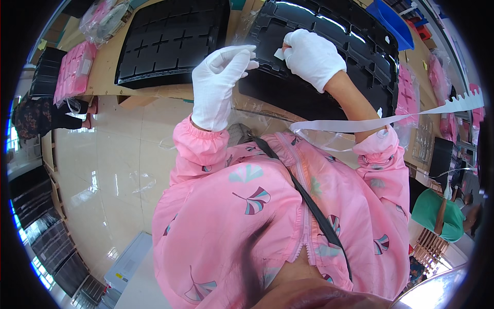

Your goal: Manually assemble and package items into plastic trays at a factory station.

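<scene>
Both my hands wear white gloves. My right hand [314,59] is closed over the near-left part of a black plastic tray [288,92], its fingertips pinching a small white piece [279,54]. Left of it, my left hand [215,90] is raised beside the tray's near-left corner, thumb and fingers drawn together; anything between them is too small to make out. A thin whitish strip [350,125] with a toothed far end crosses by my right forearm and curls below it.
A second black compartmented tray [172,44] lies on the brown table to the left. Pink wrapped packs [74,72] sit at the table's left end. At the back right is a blue bin [391,23]. A person in green [440,213] is at the right, another person [38,116] at the left.
</scene>
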Action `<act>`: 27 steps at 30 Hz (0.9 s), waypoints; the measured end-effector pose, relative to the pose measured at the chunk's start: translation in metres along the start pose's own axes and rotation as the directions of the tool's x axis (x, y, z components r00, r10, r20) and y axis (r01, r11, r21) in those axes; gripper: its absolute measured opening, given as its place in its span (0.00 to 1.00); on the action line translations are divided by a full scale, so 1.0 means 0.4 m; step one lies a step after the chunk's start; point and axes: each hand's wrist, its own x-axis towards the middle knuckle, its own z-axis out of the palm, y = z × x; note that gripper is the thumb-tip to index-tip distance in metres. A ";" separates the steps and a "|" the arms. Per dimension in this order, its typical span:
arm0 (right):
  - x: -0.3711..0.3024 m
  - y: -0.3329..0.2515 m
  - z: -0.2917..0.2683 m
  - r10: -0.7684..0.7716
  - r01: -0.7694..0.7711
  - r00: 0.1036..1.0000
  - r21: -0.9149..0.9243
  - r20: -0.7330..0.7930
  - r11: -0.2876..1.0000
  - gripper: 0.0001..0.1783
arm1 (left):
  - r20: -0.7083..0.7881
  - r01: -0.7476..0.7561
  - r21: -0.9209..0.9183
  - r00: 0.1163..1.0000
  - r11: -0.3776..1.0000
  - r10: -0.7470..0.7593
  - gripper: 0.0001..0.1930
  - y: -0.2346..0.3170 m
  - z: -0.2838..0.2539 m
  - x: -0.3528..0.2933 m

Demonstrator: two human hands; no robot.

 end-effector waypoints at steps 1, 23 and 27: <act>-0.002 -0.002 0.002 0.005 -0.005 1.000 -0.002 -0.002 1.000 0.11 | 0.000 -0.001 0.000 1.000 1.000 0.001 0.12 0.000 -0.002 0.000; 0.009 0.029 0.020 -0.228 0.228 0.974 -0.057 0.002 0.972 0.08 | -0.009 0.052 -0.122 0.999 0.991 -0.053 0.12 -0.011 -0.016 -0.015; 0.009 0.043 0.031 -0.346 0.334 0.937 -0.164 -0.051 0.928 0.11 | -0.011 0.065 -0.148 0.998 0.987 -0.067 0.14 -0.008 -0.013 -0.016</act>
